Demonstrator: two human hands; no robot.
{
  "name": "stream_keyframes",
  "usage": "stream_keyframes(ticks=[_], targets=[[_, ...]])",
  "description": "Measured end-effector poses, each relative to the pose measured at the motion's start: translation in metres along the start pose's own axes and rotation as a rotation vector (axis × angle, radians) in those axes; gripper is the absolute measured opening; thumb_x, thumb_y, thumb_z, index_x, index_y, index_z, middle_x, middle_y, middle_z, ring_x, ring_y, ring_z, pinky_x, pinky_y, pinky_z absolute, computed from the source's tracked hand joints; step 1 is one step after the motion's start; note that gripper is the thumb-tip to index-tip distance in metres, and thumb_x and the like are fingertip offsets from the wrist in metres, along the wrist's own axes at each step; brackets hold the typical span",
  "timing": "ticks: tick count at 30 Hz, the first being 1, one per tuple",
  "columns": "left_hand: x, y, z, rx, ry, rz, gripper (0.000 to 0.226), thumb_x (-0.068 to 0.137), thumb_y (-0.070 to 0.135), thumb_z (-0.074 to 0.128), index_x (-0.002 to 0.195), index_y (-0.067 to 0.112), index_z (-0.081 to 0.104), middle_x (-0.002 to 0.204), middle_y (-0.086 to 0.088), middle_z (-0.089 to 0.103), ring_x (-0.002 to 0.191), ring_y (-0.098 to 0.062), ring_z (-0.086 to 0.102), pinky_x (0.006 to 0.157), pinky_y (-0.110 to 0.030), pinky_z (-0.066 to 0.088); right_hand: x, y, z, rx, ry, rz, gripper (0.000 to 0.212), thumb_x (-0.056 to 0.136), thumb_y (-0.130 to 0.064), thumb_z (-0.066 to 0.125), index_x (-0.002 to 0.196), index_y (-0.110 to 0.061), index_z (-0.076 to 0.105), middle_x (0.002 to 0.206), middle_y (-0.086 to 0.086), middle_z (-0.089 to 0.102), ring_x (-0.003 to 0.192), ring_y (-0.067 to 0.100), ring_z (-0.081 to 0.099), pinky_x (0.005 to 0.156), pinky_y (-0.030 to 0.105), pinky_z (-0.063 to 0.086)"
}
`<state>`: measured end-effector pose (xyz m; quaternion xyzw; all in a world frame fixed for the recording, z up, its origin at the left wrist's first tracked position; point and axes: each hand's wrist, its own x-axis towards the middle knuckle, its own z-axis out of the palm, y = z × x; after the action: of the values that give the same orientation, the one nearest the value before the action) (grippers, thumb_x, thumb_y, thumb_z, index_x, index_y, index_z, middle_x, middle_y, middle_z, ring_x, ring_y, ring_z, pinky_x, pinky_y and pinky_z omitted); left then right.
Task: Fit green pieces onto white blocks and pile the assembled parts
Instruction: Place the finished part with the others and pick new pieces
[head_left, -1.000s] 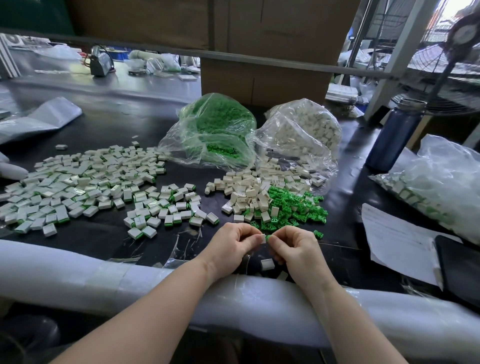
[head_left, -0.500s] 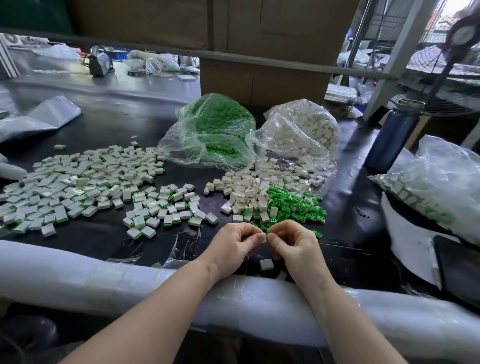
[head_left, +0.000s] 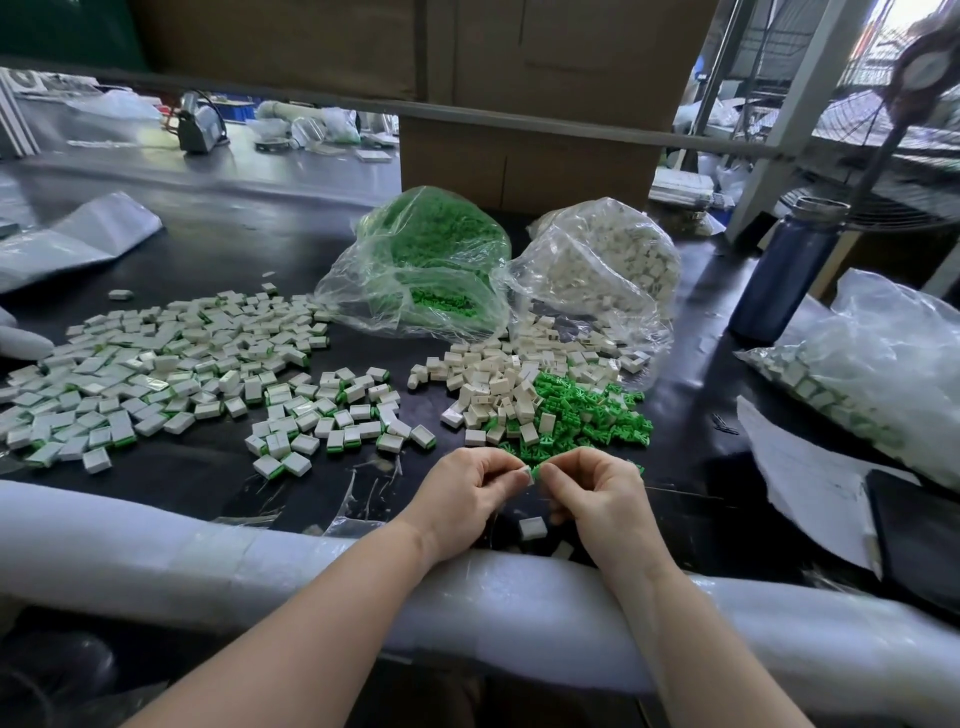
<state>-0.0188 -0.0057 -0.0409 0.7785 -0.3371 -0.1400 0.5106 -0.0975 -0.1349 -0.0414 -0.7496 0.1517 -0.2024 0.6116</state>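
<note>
My left hand (head_left: 465, 491) pinches a small white block (head_left: 525, 474) at its fingertips. My right hand (head_left: 592, 491) pinches a green piece (head_left: 537, 472) and holds it against the block's end. Both hands hover just above the black table, close to its padded front edge. Behind them lie loose white blocks (head_left: 498, 382) and loose green pieces (head_left: 592, 413). A wide spread of assembled white-and-green parts (head_left: 171, 364) covers the table to the left. One white block (head_left: 533, 527) lies under my hands.
Two clear bags stand behind the piles, one with green pieces (head_left: 431, 260), one with white blocks (head_left: 602, 265). A blue bottle (head_left: 789, 270) and a plastic bag of parts (head_left: 872, 374) sit at the right, with paper (head_left: 810, 488) and a dark tablet (head_left: 919, 535). A foam-wrapped bar (head_left: 208, 551) runs along the front.
My hands have stayed in place, fingertips together; the green piece and white block now show between them. The view shifted slightly.
</note>
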Motion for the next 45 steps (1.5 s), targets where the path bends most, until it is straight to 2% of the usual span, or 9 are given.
stream_keyframes(ticks=[4, 8, 17, 21, 26, 29, 35, 40, 45], targets=[[0.0006, 0.0003, -0.0009, -0.01, -0.034, -0.029, 0.014, 0.091, 0.015, 0.058, 0.093, 0.008, 0.071, 0.074, 0.003, 0.067, 0.069, -0.008, 0.059, 0.074, -0.023, 0.05, 0.0026, 0.0017, 0.0028, -0.046, 0.006, 0.037, 0.017, 0.086, -0.005, 0.063, 0.07, -0.01, 0.064, 0.047, -0.003, 0.057, 0.041, 0.005, 0.049, 0.043, 0.018, 0.044], [0.0016, -0.0018, -0.0004, 0.021, -0.059, -0.055, 0.017, 0.091, 0.015, 0.058, 0.095, 0.004, 0.071, 0.089, -0.014, 0.071, 0.089, -0.028, 0.066, 0.087, -0.042, 0.05, 0.0037, 0.0016, 0.0046, -0.104, -0.014, 0.061, 0.016, 0.086, -0.006, 0.063, 0.07, -0.008, 0.064, 0.051, -0.002, 0.058, 0.042, 0.003, 0.049, 0.045, 0.019, 0.044], [0.0006, -0.004, 0.0023, 0.155, -0.038, -0.028, 0.013, 0.089, 0.017, 0.061, 0.093, 0.011, 0.071, 0.085, -0.002, 0.066, 0.085, -0.017, 0.062, 0.082, -0.032, 0.049, 0.001, -0.0017, 0.002, -0.174, -0.068, 0.056, 0.017, 0.085, -0.005, 0.063, 0.068, -0.01, 0.064, 0.053, -0.004, 0.06, 0.045, 0.001, 0.05, 0.049, 0.019, 0.044], [-0.0003, -0.0016, 0.0011, 0.055, -0.028, -0.031, 0.014, 0.09, 0.015, 0.06, 0.095, 0.009, 0.071, 0.088, -0.006, 0.07, 0.086, -0.02, 0.066, 0.085, -0.037, 0.052, 0.0008, -0.0031, 0.0018, -0.067, -0.051, 0.04, 0.015, 0.086, -0.001, 0.061, 0.072, -0.006, 0.062, 0.05, -0.005, 0.06, 0.046, 0.001, 0.052, 0.046, 0.017, 0.045], [0.0002, 0.0002, 0.0022, -0.011, -0.009, -0.001, 0.015, 0.086, 0.016, 0.064, 0.101, 0.016, 0.064, 0.081, -0.009, 0.065, 0.077, -0.028, 0.064, 0.079, -0.037, 0.054, 0.0002, -0.0016, 0.0005, -0.019, -0.034, 0.011, 0.015, 0.085, 0.0, 0.06, 0.085, -0.015, 0.062, 0.058, -0.002, 0.063, 0.054, 0.011, 0.061, 0.05, 0.02, 0.048], [-0.0007, -0.0009, 0.0025, 0.032, -0.004, 0.011, 0.023, 0.078, 0.017, 0.074, 0.092, 0.024, 0.057, 0.076, 0.003, 0.06, 0.067, -0.013, 0.056, 0.07, -0.027, 0.051, 0.0007, -0.0004, 0.0003, -0.035, 0.0, 0.009, 0.017, 0.084, -0.001, 0.063, 0.077, -0.016, 0.065, 0.061, -0.001, 0.067, 0.052, 0.011, 0.06, 0.049, 0.021, 0.049], [-0.0004, -0.0016, 0.002, 0.033, 0.045, 0.019, 0.015, 0.088, 0.014, 0.062, 0.1, 0.006, 0.067, 0.095, -0.01, 0.069, 0.09, -0.023, 0.066, 0.086, -0.038, 0.052, -0.0017, -0.0032, 0.0002, 0.026, -0.02, 0.01, 0.018, 0.083, 0.0, 0.065, 0.072, -0.014, 0.068, 0.057, -0.002, 0.067, 0.045, 0.005, 0.058, 0.045, 0.016, 0.046], [-0.0001, -0.0005, 0.0018, 0.006, 0.013, -0.009, 0.017, 0.09, 0.016, 0.06, 0.101, 0.008, 0.071, 0.09, -0.005, 0.071, 0.082, -0.014, 0.064, 0.086, -0.033, 0.052, -0.002, -0.005, 0.0011, 0.011, -0.014, 0.016, 0.018, 0.084, 0.0, 0.064, 0.069, -0.009, 0.065, 0.047, -0.006, 0.061, 0.04, 0.0, 0.054, 0.042, 0.014, 0.042], [-0.0002, -0.0015, 0.0012, -0.006, -0.011, -0.05, 0.013, 0.088, 0.011, 0.061, 0.095, 0.004, 0.071, 0.09, -0.014, 0.072, 0.089, -0.027, 0.067, 0.088, -0.042, 0.051, 0.0004, -0.0024, 0.0034, -0.093, -0.035, 0.04, 0.018, 0.084, -0.001, 0.064, 0.068, -0.008, 0.064, 0.046, -0.006, 0.057, 0.041, 0.002, 0.05, 0.045, 0.017, 0.044]])
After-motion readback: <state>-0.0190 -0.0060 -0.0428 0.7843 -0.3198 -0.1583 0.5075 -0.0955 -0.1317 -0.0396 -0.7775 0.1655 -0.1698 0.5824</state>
